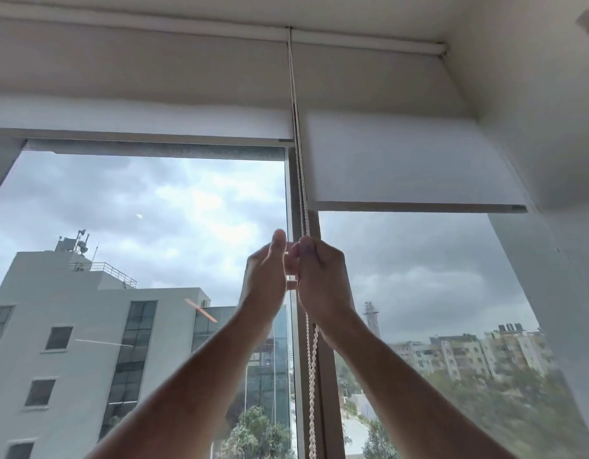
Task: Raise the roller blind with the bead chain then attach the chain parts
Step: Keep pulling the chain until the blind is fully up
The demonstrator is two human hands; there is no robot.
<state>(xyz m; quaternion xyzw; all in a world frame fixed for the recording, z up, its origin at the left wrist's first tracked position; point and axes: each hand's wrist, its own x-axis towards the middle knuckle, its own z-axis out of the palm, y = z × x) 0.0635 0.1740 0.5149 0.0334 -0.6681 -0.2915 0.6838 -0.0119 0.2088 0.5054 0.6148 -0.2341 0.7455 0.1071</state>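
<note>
Below the roller blind (409, 160), both hands' fingers (308, 251) pinch the bead chain (311, 376).

window pane (147, 207) | cloudy sky beyond | grey building (87, 326) left | apartment blocks (478, 351) right | trees (253, 435) below

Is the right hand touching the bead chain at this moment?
Touching. In the head view the right hand is closed around the bead chain: the chain enters the fist from above and hangs out below it.

High-rise room: roller blinds (412, 160) over big windows (137, 226).
</note>
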